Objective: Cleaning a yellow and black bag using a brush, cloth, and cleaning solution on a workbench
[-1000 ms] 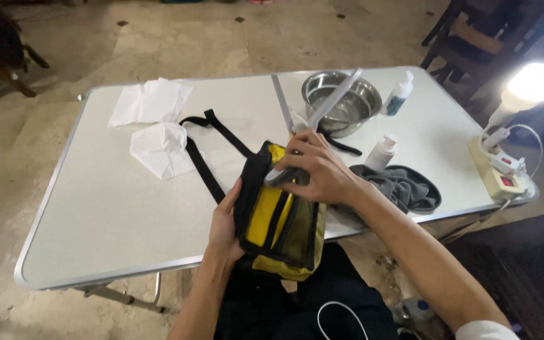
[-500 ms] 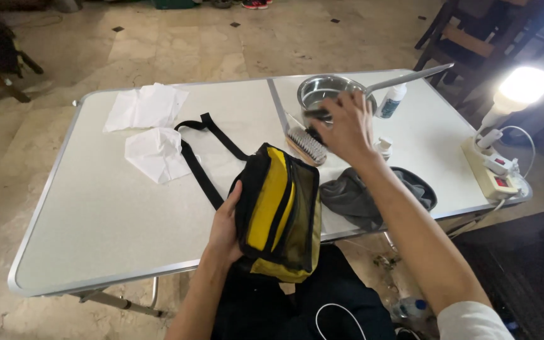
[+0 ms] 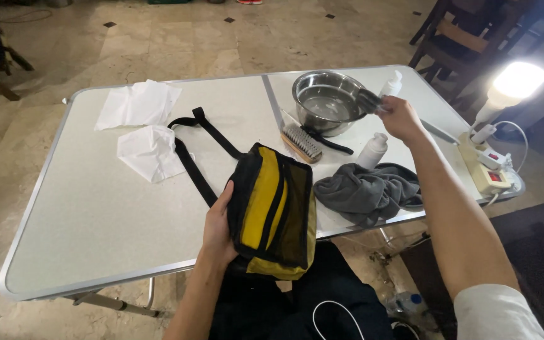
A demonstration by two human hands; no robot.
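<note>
Holding one yellow-and-black bag (image 3: 273, 211) at the lower centre of the frame, the left hand (image 3: 218, 228) had its fingers curled around the bag's left edge, at the near rim of the one white folding table (image 3: 83, 220). The right hand (image 3: 400, 117), at upper right, pinched a dark blurred object against the rim of the one steel bowl (image 3: 328, 101); what it was could not be told. Counted on the table: two white tissues (image 3: 138, 104) at upper left, one brush (image 3: 301, 142), two white bottles (image 3: 373, 151), one grey cloth (image 3: 368, 192), one lamp (image 3: 512, 85) and one power strip (image 3: 487, 165) at right.
</note>
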